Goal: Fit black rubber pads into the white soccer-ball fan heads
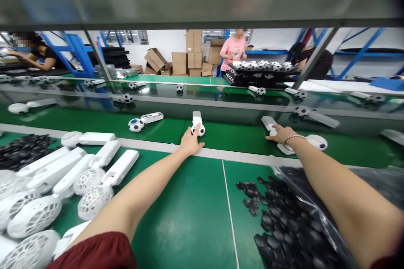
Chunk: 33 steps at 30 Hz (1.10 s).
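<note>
On the green conveyor belt, my left hand reaches to a white handheld fan with a black-and-white football-patterned head. Its index finger lies over the fan's head, and the thumb is spread apart. Farther right, my right hand, a bracelet at the wrist, has its fingers closed around the head end of another white handheld fan. That fan's head is mostly hidden by the fingers. Under and beyond the right wrist lies one more white fan, partly covered by the forearm.
White fan housings with grille heads are piled at the left. Black plastic pieces lie by a clear plastic bag at the right; more black pieces sit far left. Another football fan rests on the belt. Co-workers are across the line.
</note>
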Motion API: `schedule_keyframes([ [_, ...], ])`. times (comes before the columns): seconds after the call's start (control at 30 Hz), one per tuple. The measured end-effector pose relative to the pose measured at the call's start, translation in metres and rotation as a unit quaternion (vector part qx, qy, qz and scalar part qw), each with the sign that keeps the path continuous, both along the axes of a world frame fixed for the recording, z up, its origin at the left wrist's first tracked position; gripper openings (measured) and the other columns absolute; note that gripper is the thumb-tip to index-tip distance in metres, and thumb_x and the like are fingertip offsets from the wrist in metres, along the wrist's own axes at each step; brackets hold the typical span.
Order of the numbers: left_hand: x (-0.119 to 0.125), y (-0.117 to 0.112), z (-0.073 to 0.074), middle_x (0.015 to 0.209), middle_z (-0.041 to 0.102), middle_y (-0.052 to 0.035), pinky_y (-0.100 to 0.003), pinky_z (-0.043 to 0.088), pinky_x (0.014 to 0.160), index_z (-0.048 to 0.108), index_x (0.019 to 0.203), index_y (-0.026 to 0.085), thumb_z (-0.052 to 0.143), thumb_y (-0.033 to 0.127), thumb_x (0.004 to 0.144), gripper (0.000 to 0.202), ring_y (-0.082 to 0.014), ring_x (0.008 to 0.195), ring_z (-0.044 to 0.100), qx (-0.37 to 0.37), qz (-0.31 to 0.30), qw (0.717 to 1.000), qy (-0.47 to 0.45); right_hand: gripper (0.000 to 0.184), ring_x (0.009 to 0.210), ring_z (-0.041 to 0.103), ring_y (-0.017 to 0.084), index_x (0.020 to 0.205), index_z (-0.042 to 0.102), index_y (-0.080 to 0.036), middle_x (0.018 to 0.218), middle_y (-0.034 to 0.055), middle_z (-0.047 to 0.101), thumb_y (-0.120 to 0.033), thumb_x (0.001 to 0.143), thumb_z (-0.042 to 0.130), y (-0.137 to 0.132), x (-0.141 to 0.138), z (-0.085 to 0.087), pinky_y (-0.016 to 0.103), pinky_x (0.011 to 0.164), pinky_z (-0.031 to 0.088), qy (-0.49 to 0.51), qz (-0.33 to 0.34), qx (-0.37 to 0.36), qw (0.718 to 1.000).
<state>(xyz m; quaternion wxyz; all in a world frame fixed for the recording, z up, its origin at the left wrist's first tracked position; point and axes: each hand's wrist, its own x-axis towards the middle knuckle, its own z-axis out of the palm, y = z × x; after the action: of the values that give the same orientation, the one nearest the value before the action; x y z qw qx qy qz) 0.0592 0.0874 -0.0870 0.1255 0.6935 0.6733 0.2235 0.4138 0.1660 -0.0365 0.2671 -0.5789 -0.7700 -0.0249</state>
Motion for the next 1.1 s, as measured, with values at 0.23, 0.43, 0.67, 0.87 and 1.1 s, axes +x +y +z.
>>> schedule_keyframes([
  [0.23, 0.018, -0.051, 0.042, 0.145, 0.016, -0.0169, -0.047, 0.018, 0.107, 0.018, 0.138, 0.016, 0.062, 0.037, 0.07, 0.083, -0.0321, 0.134, 0.009, 0.073, -0.086, 0.994, 0.007, 0.029, 0.053, 0.057, 0.02, 0.086, 0.064, -0.015, 0.065, 0.0119, 0.062, -0.033, 0.063, 0.063, -0.024, -0.023, 0.034, 0.031, 0.049, 0.041, -0.037, -0.081, -0.092, 0.992],
  [0.43, 0.041, -0.135, 0.093, 0.143, 0.026, -0.0114, -0.047, 0.005, 0.11, 0.018, 0.137, 0.018, 0.061, 0.035, 0.074, 0.079, -0.0254, 0.135, 0.009, 0.205, -0.219, 0.952, 0.056, 0.043, 0.089, 0.058, 0.023, 0.105, 0.057, -0.022, 0.104, 0.0067, 0.06, -0.028, 0.062, 0.064, -0.166, -0.084, 0.07, 0.034, 0.077, 0.047, -0.018, 0.191, -0.094, 0.977],
  [0.67, 0.029, -0.203, 0.088, 0.112, 0.059, -0.0087, -0.042, 0.043, 0.084, 0.019, 0.137, 0.022, 0.06, 0.041, 0.073, 0.078, -0.0278, 0.097, 0.057, -0.076, -0.353, 0.929, 0.086, 0.059, 0.108, 0.051, 0.021, 0.121, 0.046, -0.024, 0.118, 0.0075, 0.054, -0.027, 0.066, 0.069, -0.275, -0.117, 0.046, 0.032, 0.091, 0.044, 0.079, 0.385, -0.186, 0.9],
  [0.87, 0.016, -0.2, 0.055, 0.104, 0.056, -0.0132, -0.039, 0.044, 0.074, 0.024, 0.137, 0.016, 0.046, 0.043, 0.081, 0.066, -0.0302, 0.092, 0.055, -0.025, -0.244, 0.95, 0.194, 0.022, 0.076, 0.059, 0.015, 0.092, 0.062, -0.018, 0.088, 0.0054, 0.062, -0.031, 0.074, 0.062, -0.254, -0.087, 0.025, 0.028, 0.066, 0.049, 0.175, 0.114, -0.079, 0.975],
  [1.1, 0.011, -0.181, 0.04, 0.107, 0.054, -0.0153, -0.039, 0.044, 0.074, 0.02, 0.138, 0.012, 0.035, 0.048, 0.085, 0.066, -0.0309, 0.095, 0.054, -0.042, -0.216, 0.946, 0.237, 0.01, 0.069, 0.055, 0.012, 0.074, 0.066, -0.017, 0.074, 0.0027, 0.061, -0.02, 0.078, 0.058, -0.242, -0.089, -0.006, 0.027, 0.07, 0.044, 0.039, 0.092, -0.111, 0.989],
])
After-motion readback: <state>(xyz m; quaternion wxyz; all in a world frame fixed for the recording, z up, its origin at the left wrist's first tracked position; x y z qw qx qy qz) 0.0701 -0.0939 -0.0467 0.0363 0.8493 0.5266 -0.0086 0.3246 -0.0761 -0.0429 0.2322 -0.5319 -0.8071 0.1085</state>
